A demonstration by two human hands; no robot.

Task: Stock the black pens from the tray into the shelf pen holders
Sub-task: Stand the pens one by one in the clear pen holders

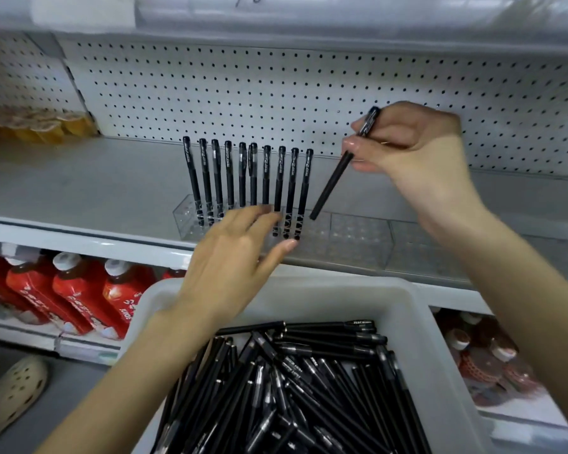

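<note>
Tray (358,291): pale plastic, closest to the camera, in front of the shelving.
Loose pens (309,388): a heap of black capped pens lying crisscross in the tray.
Left hand (233,257): reaches past the tray's far rim; fingers straight and lightly spread, holding nothing. The blurred tips lie in front of the first pen holder (191,221); whether they touch it cannot be told.
First pen holder: a clear plastic block with holes in its top, near the front edge of the shelf (79,185).
Standing pens (266,175): ten black pens upright in one row in the first pen holder, caps up.
Right hand (417,149): raised to the right of the row; thumb and fingers pinch the held pen (333,181) near its capped end.
Held pen: tilted, cap up and to the right. Its lower tip is just beside the last standing pen, at the holder's top; whether it sits in a hole cannot be told.
Other holders (358,240): clear blocks in line to the right of the first.
Pegboard (243,86): white, forming the shelf's back.
Red bottles (79,290): lying on the lower shelf, at left.
Shoe (14,388): beige, perforated, on the floor at lower left.
</note>
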